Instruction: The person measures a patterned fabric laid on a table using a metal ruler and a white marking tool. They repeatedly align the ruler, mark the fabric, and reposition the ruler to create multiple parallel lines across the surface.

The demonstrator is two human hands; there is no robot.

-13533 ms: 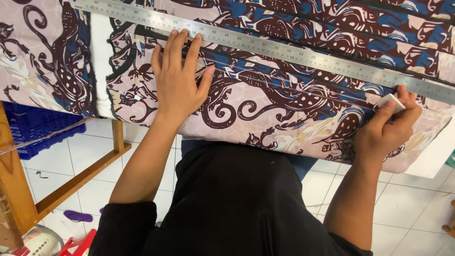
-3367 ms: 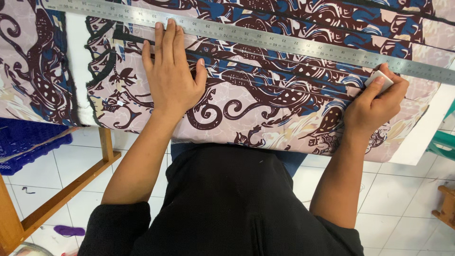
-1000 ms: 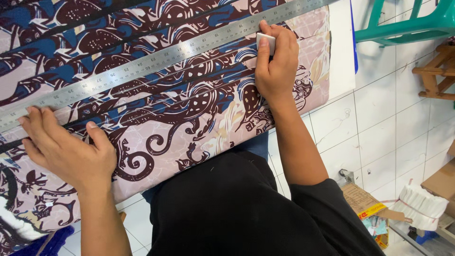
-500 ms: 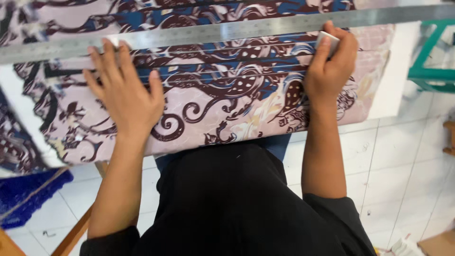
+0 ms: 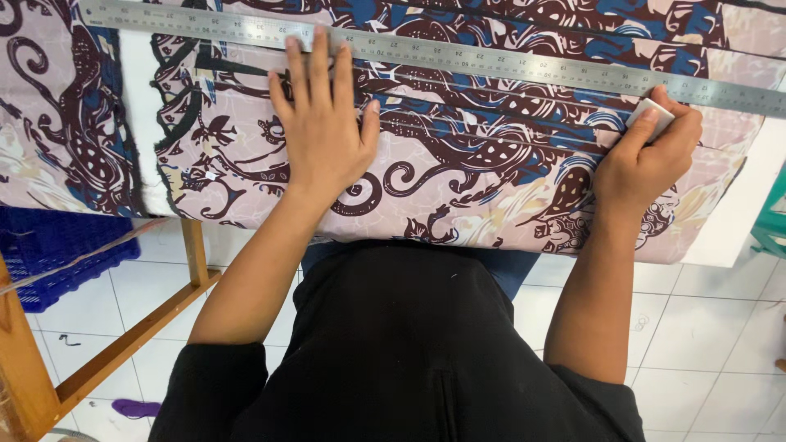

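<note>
Patterned cloth (image 5: 458,188) in pink, maroon and blue lies over the table edge in front of me. A long steel ruler (image 5: 491,67) runs across it from upper left to right. My left hand (image 5: 323,131) lies flat on the cloth with spread fingers, its fingertips on the ruler's near edge. My right hand (image 5: 647,160) pinches a small white piece of chalk (image 5: 652,115) and holds it against the ruler's near edge, close to the cloth's right end.
A white board (image 5: 741,221) shows under the cloth at the right. A wooden table frame (image 5: 123,344) and a blue plastic crate (image 5: 57,250) are at lower left over white floor tiles. A green chair edge (image 5: 774,229) is at far right.
The view has swung back left, so the ruler now slopes down to the right. Both hands stay in place on the cloth, the chalk still at the ruler's edge.
</note>
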